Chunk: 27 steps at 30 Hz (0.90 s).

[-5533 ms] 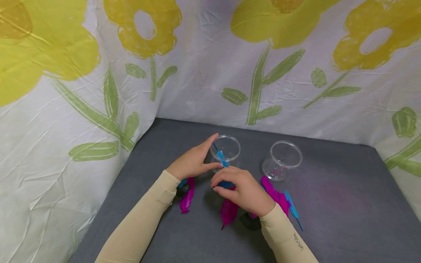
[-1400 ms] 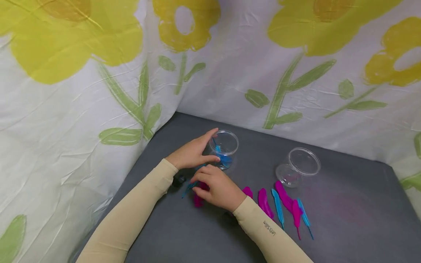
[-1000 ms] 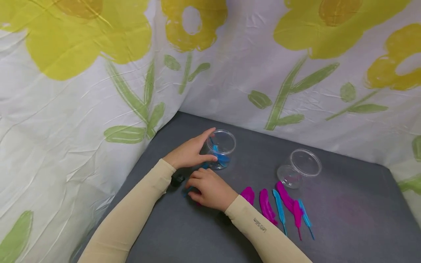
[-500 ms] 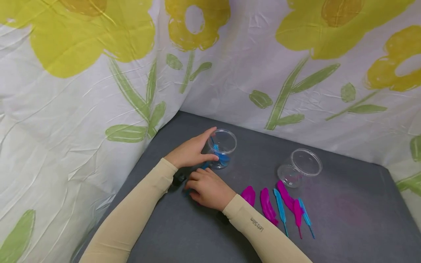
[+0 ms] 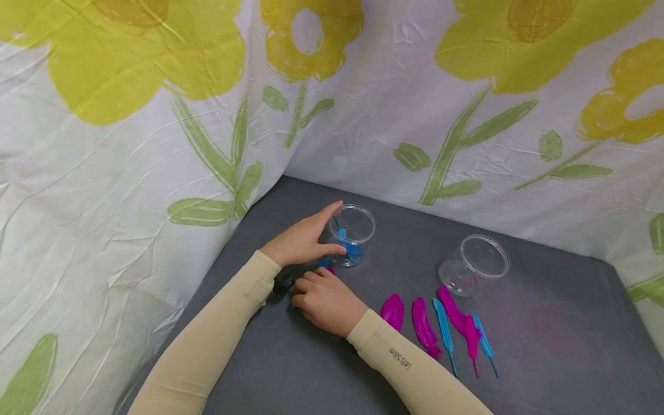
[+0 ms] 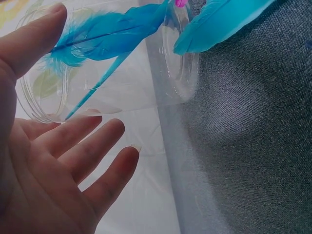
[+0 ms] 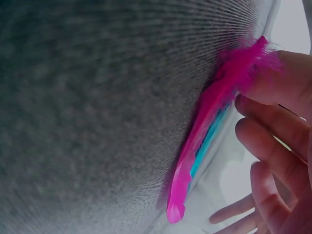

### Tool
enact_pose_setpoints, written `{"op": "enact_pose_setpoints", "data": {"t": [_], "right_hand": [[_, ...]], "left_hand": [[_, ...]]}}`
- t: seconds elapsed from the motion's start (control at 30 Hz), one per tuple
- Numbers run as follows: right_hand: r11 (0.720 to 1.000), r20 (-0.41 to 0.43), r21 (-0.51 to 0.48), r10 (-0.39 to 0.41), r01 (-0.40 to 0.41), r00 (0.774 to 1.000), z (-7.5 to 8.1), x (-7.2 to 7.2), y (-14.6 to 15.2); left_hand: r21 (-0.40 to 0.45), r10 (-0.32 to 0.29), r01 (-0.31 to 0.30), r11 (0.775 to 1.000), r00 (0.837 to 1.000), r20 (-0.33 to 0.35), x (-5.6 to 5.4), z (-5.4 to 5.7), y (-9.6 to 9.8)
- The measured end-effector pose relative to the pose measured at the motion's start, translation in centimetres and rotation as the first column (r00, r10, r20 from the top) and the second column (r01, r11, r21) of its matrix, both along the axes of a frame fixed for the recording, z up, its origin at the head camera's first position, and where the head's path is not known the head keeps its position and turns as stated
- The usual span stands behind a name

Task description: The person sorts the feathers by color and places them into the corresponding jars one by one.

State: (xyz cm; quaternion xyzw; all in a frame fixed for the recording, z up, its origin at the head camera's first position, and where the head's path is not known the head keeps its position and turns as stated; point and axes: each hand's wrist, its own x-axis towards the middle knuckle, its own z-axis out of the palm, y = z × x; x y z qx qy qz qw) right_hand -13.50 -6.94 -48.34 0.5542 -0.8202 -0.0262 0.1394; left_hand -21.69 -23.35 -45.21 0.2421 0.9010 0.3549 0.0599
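Note:
My left hand [image 5: 306,242] holds a clear plastic jar [image 5: 363,237] by its side, thumb at the front and fingers round the back. Inside the jar lies a blue feather [image 6: 114,34] with a second blue quill crossing it. Just beyond its base in the left wrist view is another blue feather [image 6: 224,24]. My right hand [image 5: 329,301] is low over the table in front of the jar, its thumb and forefinger together at the quill end of a pink feather [image 7: 204,117]. Behind that feather shows a strip of blue feather [image 7: 207,141].
A second clear jar [image 5: 482,259] stands to the right. Before it lie pink feathers [image 5: 392,311] and blue feathers [image 5: 444,331] in a loose row on the dark grey tabletop [image 5: 560,311]. A white curtain [image 5: 363,115] with yellow flowers hangs behind and at the left.
The view has turned left, and blue feathers now lie in the jar. My right hand has moved from the jar to feathers at lower left; its fingers have closed, and a pink tip now shows.

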Motion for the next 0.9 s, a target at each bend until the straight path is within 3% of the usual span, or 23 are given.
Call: {"op": "enact_pose_setpoints", "data": {"t": [0.23, 0.57, 0.9], "right_hand": [[1.000, -0.080, 0.001, 0.016, -0.016, 0.997, -0.2, 0.2, -0.1], [0.994, -0.165, 0.109, 0.027, -0.009, 0.986, 0.6, 0.7, -0.7], [0.986, -0.153, 0.169, 0.034, -0.008, 0.988, 0.8, 1.3, -0.7]], "left_hand": [[-0.018, 0.009, -0.009, 1.000, 1.000, -0.003, 0.0, 0.0, 0.0], [-0.016, 0.006, -0.006, 1.000, 1.000, -0.001, -0.1, -0.1, -0.1], [-0.007, 0.010, -0.009, 1.000, 1.000, 0.006, 0.0, -0.1, 0.0]]}}
